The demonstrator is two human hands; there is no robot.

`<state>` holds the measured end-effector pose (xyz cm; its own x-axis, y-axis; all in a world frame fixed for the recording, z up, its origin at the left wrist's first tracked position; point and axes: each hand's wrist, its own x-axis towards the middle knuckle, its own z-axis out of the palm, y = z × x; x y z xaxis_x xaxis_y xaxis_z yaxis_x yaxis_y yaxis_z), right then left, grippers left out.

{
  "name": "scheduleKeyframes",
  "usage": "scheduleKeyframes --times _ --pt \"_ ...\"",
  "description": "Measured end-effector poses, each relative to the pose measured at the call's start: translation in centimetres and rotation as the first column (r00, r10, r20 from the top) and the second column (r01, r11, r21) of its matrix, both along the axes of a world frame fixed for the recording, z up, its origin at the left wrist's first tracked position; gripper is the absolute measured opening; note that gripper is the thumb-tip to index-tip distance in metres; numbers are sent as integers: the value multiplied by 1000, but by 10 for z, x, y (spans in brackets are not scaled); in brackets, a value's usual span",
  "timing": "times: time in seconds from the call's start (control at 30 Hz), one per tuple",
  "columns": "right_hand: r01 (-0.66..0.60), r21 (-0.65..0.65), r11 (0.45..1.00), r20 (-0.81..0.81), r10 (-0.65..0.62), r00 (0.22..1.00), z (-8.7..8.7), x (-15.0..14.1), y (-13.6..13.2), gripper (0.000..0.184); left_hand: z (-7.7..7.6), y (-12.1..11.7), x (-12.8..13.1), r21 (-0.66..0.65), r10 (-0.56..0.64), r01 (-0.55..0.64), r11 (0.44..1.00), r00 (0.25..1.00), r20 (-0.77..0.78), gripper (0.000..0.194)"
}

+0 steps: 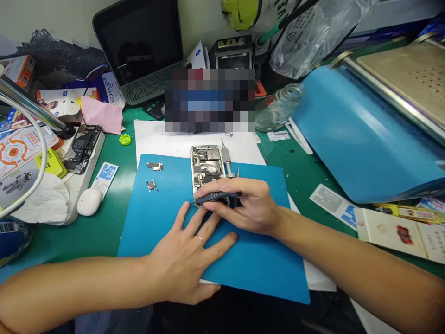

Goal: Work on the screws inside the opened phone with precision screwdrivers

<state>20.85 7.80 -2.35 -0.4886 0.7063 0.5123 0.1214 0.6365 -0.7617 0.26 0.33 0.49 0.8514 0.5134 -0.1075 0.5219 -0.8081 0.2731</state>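
Note:
An opened smartphone (pixel 208 168) lies on the blue mat (pixel 259 257), its inner boards and battery area showing. My right hand (pixel 252 204) is closed around a slim black pen-like tool (pixel 217 196), whose thin tip points left over the phone's lower end. I cannot make out the tool's exact kind. My left hand (pixel 187 255) lies on the mat with fingers spread, its fingertips against or just beside the phone's bottom edge. Right of the phone is a silver screwdriver (pixel 226 160). Two small metal phone parts, a bracket-like piece (pixel 155 166) and another piece (pixel 151 185), lie at the mat's left.
White paper (pixel 156 137) lies under the mat. A glass jar (pixel 280 106) rests on its side at the back right. Left stand another opened phone (pixel 82 148), a white earbud case (pixel 89 201) and a lamp pole (pixel 38 104). A blue roll-like sheet (pixel 347 134) fills the right.

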Motion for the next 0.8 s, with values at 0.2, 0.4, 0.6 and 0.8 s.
scheduleKeyframes --times 0.2,0.4,0.6,0.8 --pt "17 31 999 -6 -17 1000 7 -3 0 22 -2 1 -1 0 2 -2 1000 1000 -3 94" --pt "21 -11 1000 28 -21 999 9 -1 1 17 1 2 0 -13 -11 11 1000 1000 -8 93" --pt "26 -56 998 50 -23 998 9 1 3 15 -1 1 0 -1 1 -1 1000 1000 -9 93" --pt "49 -23 999 58 -48 997 10 0 3 14 -2 -1 0 1 -2 2 1000 1000 -12 95"
